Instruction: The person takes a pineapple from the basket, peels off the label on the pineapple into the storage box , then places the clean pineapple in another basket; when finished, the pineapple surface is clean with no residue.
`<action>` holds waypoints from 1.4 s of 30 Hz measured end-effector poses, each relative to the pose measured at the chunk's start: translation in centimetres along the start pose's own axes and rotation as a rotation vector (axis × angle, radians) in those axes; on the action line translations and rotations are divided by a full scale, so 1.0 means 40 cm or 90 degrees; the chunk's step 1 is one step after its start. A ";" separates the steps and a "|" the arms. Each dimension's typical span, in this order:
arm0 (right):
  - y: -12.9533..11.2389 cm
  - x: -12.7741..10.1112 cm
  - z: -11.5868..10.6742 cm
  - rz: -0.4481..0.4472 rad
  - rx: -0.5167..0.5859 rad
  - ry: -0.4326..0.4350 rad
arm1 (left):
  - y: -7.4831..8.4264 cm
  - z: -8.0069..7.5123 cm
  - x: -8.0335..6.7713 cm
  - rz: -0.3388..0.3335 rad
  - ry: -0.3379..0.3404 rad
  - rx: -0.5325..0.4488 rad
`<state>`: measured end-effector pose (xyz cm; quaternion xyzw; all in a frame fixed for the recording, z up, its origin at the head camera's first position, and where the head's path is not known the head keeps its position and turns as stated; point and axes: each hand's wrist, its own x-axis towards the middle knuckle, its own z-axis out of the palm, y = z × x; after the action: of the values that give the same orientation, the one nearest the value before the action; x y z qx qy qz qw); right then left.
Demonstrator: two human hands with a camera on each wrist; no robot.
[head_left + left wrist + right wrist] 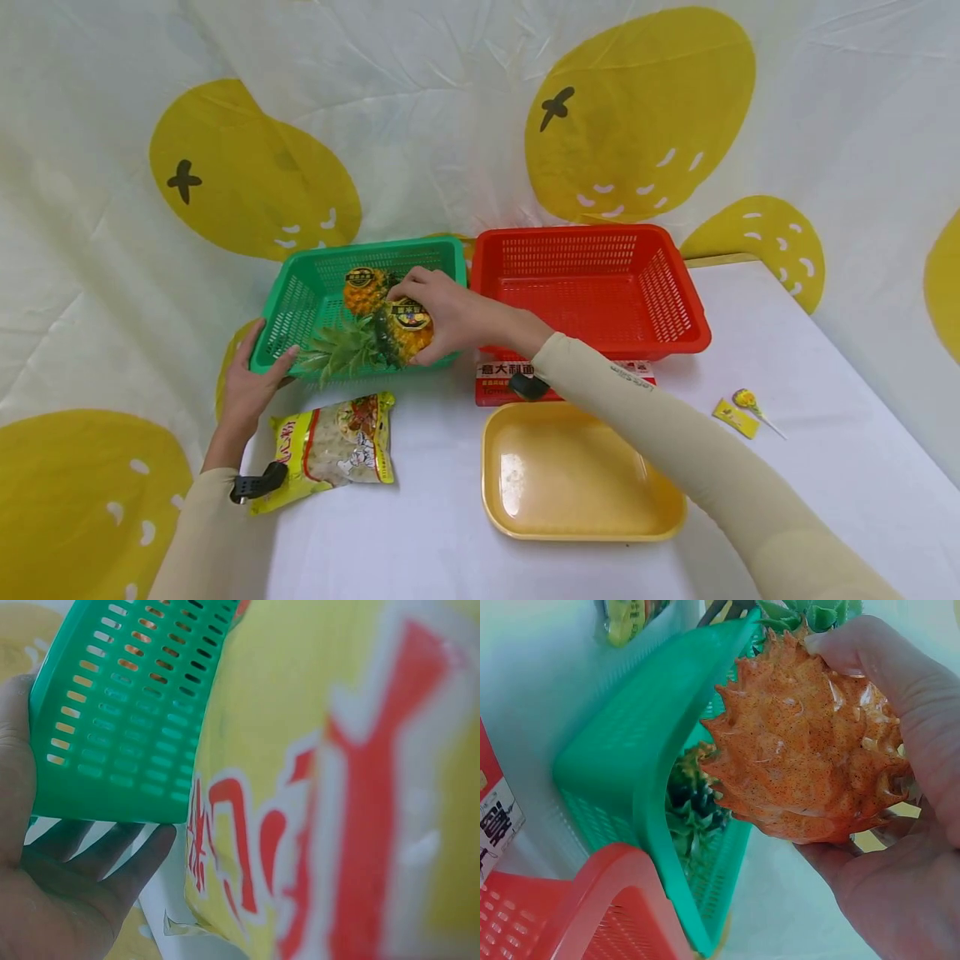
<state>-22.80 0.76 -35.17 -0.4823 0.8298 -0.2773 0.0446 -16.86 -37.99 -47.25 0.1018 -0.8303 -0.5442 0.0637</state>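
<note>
The backdrop [450, 100] is white with big yellow fruit shapes marked in black and white. The left basket [300, 287] is green, the right basket [675, 300] red, both pierced with slots. Each pineapple [411, 332] is orange-yellow with green leaves and a black and gold label. The tray [585, 525] is yellow. The bag [333, 450] is yellow with red lettering. The bench [825, 350] is white. Both sleeves [675, 442] are cream.

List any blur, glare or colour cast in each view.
Head view: even light, sharp, a glare patch on the yellow tray. Left wrist view: the snack bag fills the frame, blurred. Right wrist view: the pineapple is sharp, with a greenish-pale cast.
</note>
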 end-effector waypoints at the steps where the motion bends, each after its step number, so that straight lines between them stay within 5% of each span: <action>1: -0.005 -0.003 0.000 -0.006 -0.001 -0.002 | 0.007 0.000 -0.004 -0.001 -0.002 -0.007; 11: -0.051 -0.032 0.013 -0.017 -0.030 -0.041 | -0.010 -0.008 -0.001 0.001 0.013 0.033; 18: -0.063 -0.049 0.042 -0.049 -0.021 -0.069 | -0.020 -0.010 -0.005 -0.005 0.000 0.006; 29: -0.074 -0.071 0.097 -0.116 -0.023 -0.098 | -0.016 -0.015 -0.011 -0.033 0.017 0.025; 42: -0.068 -0.100 0.138 -0.151 -0.065 -0.147 | -0.002 -0.001 0.002 -0.016 0.007 0.015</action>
<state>-16.70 0.73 -39.23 -0.6072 0.7694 -0.1807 0.0816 -16.92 -38.07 -47.29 0.1163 -0.8348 -0.5347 0.0604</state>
